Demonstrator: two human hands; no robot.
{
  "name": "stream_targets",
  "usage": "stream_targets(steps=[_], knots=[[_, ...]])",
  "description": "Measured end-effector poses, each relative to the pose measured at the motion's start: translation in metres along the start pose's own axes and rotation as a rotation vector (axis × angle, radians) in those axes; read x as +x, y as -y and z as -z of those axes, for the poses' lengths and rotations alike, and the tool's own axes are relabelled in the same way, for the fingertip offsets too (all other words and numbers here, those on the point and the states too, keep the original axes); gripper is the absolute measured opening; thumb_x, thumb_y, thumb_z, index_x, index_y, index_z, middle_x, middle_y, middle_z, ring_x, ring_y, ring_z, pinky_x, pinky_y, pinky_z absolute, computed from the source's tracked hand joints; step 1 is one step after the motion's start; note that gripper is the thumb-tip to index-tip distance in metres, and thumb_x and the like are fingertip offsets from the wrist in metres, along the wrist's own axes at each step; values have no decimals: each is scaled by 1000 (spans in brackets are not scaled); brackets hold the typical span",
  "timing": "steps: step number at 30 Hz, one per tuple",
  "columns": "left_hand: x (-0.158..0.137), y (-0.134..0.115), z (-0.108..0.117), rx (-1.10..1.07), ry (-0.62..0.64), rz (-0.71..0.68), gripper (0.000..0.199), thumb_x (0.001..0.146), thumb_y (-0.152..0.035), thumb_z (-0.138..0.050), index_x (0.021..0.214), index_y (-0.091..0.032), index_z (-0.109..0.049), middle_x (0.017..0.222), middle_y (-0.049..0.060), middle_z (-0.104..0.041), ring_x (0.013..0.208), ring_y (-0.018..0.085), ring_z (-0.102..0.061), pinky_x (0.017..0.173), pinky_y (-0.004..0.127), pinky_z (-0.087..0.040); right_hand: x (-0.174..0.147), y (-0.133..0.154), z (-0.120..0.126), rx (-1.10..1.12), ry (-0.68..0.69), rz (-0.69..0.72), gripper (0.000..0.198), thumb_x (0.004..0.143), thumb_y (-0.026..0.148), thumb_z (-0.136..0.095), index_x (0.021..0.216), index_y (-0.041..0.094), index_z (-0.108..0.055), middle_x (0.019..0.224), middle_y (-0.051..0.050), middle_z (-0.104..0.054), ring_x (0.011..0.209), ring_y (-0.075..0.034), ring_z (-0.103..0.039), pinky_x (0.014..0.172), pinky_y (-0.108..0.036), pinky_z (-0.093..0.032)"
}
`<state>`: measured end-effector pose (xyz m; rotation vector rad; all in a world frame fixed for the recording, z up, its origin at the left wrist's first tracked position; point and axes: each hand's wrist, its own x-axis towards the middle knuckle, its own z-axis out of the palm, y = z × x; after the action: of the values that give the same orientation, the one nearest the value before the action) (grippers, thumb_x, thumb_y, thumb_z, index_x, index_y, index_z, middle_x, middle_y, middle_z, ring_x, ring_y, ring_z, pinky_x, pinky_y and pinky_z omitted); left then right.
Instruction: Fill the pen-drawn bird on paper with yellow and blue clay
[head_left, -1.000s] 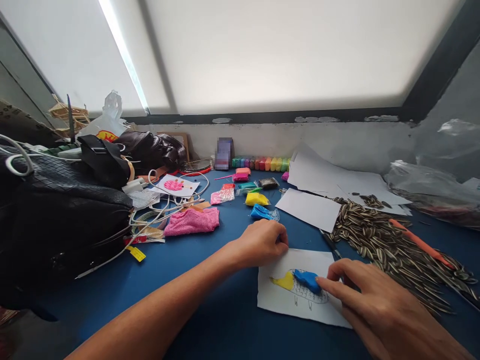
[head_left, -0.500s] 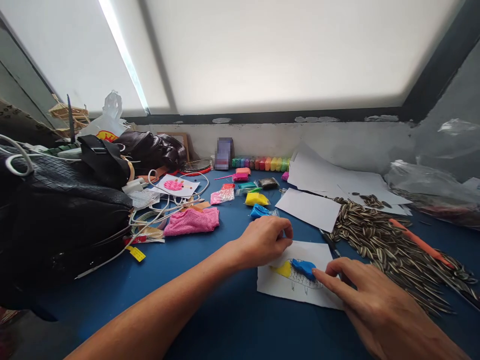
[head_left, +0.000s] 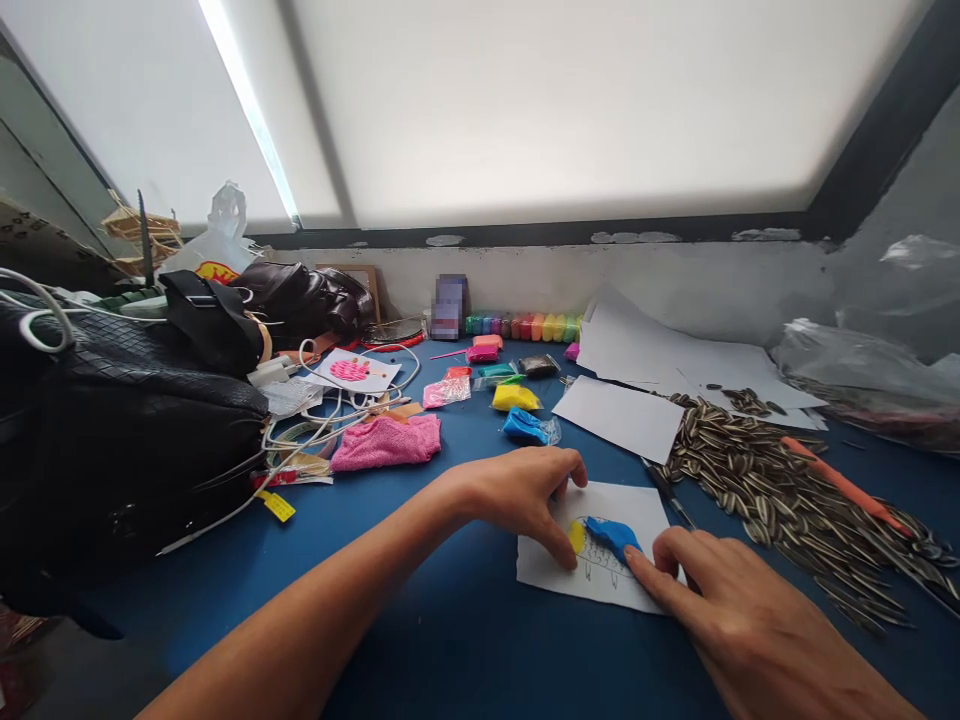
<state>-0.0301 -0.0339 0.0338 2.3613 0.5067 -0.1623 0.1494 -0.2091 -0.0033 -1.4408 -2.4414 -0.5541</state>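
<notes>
A white sheet of paper with a pencil drawing lies on the blue table in front of me. Yellow modelling clay covers the drawing's left end, and a flattened piece of blue modelling clay stretches over its upper right part. My left hand rests at the paper's left side, thumb and fingers spread, the thumb tip beside the yellow clay. With its thumb tip, my right hand touches the right end of the blue clay. Its other fingers are bent at the paper's right edge, apart from the thumb.
Bags of clay, including a yellow one and a blue one, lie beyond the paper. Sunflower seeds are heaped at right, near a dark pen. A pink cloth, cables and a black bag occupy the left.
My left thumb has come down and toward me, opening away from the fingers, beside the yellow clay. The blue clay's right end reaches slightly further right, under my right thumb.
</notes>
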Motion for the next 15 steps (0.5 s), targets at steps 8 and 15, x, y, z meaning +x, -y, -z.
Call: stream_targets(steps=[8, 15], knots=[[-1, -2, 0, 28, 12, -17, 67, 61, -36, -80, 120, -19, -51, 103, 1, -53, 88, 16, -52, 71, 23, -41, -2, 7, 1, -201, -37, 96, 45, 72, -2, -43, 108, 14, -65, 89, -11, -67, 77, -22, -63, 72, -36, -52], [-1, -2, -1, 28, 23, -5, 68, 62, -34, -79, 121, -19, -50, 106, 2, -53, 89, 16, -52, 71, 23, -41, 4, 7, 9, -82, -114, 70, 35, 79, 2, -39, 99, 14, -65, 74, -7, -63, 58, -17, -57, 55, -29, -47]])
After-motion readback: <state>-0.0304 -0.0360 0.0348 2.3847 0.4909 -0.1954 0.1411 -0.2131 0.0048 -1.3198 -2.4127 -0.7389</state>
